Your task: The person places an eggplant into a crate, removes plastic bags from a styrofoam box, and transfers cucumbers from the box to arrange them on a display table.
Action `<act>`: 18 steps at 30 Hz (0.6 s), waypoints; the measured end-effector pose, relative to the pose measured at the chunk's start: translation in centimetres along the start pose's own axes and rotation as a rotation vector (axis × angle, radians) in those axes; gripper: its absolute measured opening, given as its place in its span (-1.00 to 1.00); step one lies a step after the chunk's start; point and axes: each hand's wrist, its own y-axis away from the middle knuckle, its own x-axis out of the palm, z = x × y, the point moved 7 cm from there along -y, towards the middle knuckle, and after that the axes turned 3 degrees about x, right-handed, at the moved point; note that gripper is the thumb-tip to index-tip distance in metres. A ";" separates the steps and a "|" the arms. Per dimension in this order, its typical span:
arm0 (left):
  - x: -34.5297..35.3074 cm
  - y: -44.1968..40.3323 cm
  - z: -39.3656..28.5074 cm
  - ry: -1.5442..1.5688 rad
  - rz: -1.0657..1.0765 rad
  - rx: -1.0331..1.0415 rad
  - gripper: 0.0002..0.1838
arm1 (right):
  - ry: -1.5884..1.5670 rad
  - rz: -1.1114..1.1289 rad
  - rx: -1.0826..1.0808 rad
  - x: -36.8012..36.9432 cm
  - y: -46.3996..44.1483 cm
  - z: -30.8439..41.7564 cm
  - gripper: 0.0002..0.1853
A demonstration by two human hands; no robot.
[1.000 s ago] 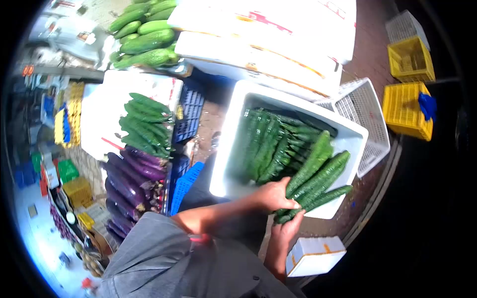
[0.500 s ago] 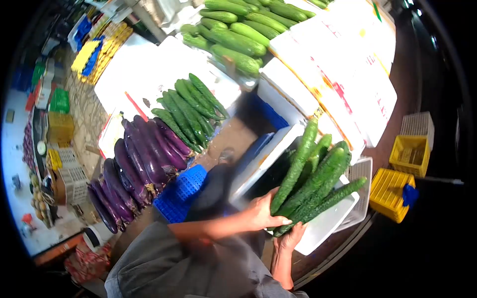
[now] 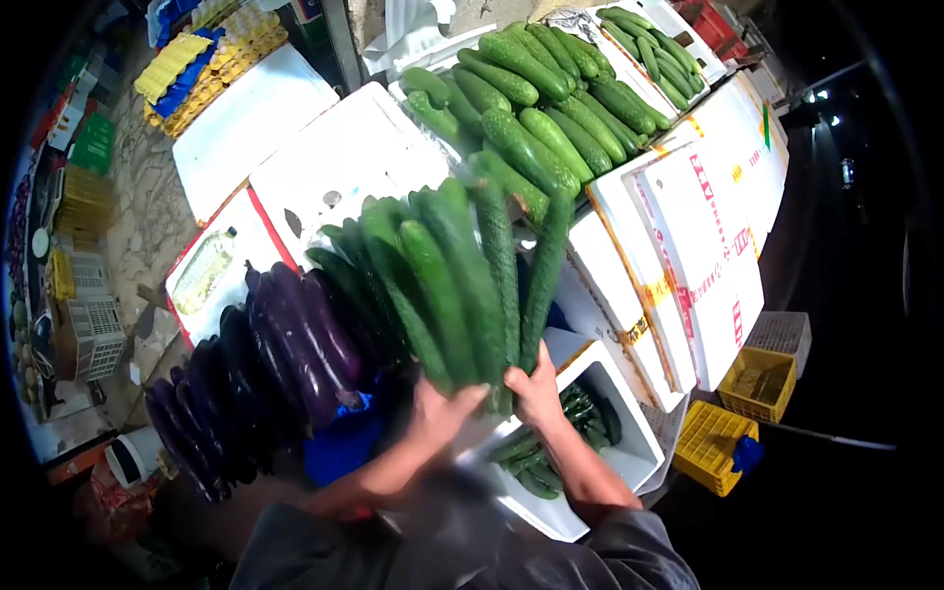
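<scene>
White foam boxes (image 3: 700,265) stand close by; remotely, my left hand (image 3: 441,411) and right hand (image 3: 537,395) clasp bundled cucumbers (image 3: 438,290) by their lower ends; I'd squeeze evenly.

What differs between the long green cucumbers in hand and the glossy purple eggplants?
The held cucumbers are green, the eggplants dark purple. Some held cucumbers look bumpy; the eggplants look smooth. The left hand and right hand hold the cucumbers bunched, while the eggplants lie side by side. Both are elongated.
</scene>
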 end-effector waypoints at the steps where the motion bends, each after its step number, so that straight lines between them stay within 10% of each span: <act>1: -0.1 -1.0 0.9 0.051 -0.040 -0.079 -0.63 | 0.000 0.057 0.033 0.4 -2.2 0.0 -0.37; 3: -0.3 -4.1 3.4 0.172 -0.074 -0.100 -0.42 | 0.089 0.147 0.099 0.8 -7.0 -0.1 0.00; 9: 2.1 -11.4 12.5 0.227 -0.258 -0.160 -0.46 | 0.416 0.414 0.093 -0.8 -21.2 -1.2 -0.04; 18: 2.9 -12.5 17.9 0.378 -0.450 -0.343 -0.46 | 0.719 0.199 -0.043 -4.9 -26.8 -5.0 -0.33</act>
